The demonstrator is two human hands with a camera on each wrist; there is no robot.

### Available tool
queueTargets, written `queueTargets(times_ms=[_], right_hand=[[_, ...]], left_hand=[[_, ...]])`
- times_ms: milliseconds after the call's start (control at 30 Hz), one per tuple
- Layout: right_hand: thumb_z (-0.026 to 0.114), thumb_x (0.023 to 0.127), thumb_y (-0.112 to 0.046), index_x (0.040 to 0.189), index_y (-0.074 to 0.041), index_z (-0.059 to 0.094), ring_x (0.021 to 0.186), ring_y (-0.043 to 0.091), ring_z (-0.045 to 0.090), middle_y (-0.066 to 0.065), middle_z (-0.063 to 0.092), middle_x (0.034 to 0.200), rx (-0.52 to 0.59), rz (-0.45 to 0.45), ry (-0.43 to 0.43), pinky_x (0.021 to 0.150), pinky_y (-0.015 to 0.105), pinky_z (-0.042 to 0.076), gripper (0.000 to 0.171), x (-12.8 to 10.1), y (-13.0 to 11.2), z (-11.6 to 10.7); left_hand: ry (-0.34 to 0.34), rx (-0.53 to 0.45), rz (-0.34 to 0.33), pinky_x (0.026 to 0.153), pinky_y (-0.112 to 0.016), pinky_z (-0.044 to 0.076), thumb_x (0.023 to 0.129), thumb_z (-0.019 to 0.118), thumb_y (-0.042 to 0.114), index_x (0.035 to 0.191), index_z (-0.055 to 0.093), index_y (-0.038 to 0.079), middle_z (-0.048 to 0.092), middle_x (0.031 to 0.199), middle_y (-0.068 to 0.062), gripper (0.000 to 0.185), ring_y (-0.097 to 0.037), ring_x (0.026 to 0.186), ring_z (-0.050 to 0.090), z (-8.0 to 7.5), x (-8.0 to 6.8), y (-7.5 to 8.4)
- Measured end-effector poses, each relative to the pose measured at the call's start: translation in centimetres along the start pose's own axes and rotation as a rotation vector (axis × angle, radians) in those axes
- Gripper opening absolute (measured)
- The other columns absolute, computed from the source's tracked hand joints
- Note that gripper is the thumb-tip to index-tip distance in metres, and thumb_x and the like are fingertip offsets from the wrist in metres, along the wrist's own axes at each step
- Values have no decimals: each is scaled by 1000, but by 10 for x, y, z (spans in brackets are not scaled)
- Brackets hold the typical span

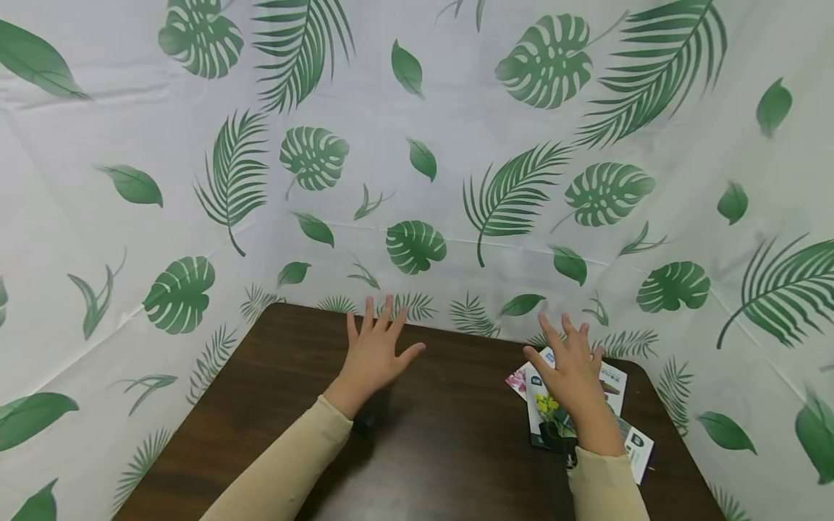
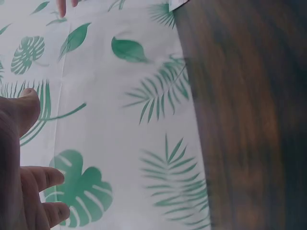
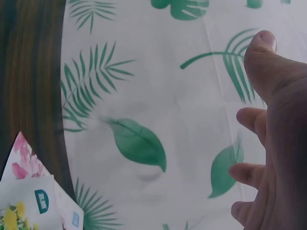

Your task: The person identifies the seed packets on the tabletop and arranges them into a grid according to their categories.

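Fingers spread, my left hand [image 1: 373, 356] is held out above the dark wooden table [image 1: 449, 405] and has nothing in it. My right hand [image 1: 572, 373] is likewise spread and holds nothing; in the head view it overlaps a small pile of printed cards or leaflets [image 1: 536, 405] at the table's right side. One of them shows yellow flowers, and a card with pink flowers [image 3: 24, 160] pokes out from under it in the right wrist view. Part of the pile is hidden behind the right hand and forearm.
White cloth with green leaf prints [image 1: 417, 195] hangs behind the table and along both its sides. A small dark object [image 1: 366, 418] shows beside the left wrist, partly in shadow. Another white card [image 1: 638, 449] lies near the table's right edge.
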State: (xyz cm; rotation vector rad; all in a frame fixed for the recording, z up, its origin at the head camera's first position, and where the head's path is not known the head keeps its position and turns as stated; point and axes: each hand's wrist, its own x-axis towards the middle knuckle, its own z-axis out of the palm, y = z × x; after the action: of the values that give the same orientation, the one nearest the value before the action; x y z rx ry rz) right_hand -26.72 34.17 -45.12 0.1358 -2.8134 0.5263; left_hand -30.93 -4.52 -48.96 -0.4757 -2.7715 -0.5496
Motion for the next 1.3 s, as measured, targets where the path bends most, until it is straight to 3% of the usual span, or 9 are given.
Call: queueTargets(times_ms=[267, 533, 867, 1167, 1300], right_hand=[[56, 109, -61, 176, -32, 21, 163, 65, -5, 32, 14, 179, 25, -13, 35, 118, 92, -7, 81, -16, 15, 4], [58, 110, -56, 176, -27, 25, 163, 66, 0, 33, 18, 178, 51, 10, 44, 118, 93, 0, 79, -27, 28, 7], [54, 112, -57, 177, -28, 17, 164, 63, 3, 31, 11, 180, 102, 127, -46, 117, 90, 18, 81, -46, 51, 11], [53, 113, -53, 176, -21, 24, 155, 65, 27, 39, 27, 169, 128, 155, -1, 117, 86, 27, 77, -67, 81, 21], [50, 113, -55, 175, -23, 28, 153, 59, 32, 34, 36, 166, 147, 188, 23, 119, 83, 28, 73, -67, 96, 28]], left_hand=[[-18, -19, -10, 131, -79, 2, 102, 45, 82, 174, 30, 29, 15, 185, -9, 91, -45, 171, 3, 19, -3, 21], [-28, -66, 53, 134, -74, 6, 103, 49, 78, 174, 31, 28, 21, 183, -12, 89, -46, 171, 8, 29, -3, 37], [-63, -158, 132, 137, -65, 11, 105, 51, 74, 172, 36, 21, 19, 183, -11, 87, -37, 172, 10, 41, -11, 54], [-101, -191, 128, 138, -63, 12, 105, 49, 74, 172, 37, 20, 22, 183, -14, 87, -38, 172, 12, 54, -9, 66], [-107, -206, 146, 138, -62, 12, 106, 50, 73, 172, 36, 20, 22, 183, -14, 86, -37, 172, 11, 56, -7, 76]])
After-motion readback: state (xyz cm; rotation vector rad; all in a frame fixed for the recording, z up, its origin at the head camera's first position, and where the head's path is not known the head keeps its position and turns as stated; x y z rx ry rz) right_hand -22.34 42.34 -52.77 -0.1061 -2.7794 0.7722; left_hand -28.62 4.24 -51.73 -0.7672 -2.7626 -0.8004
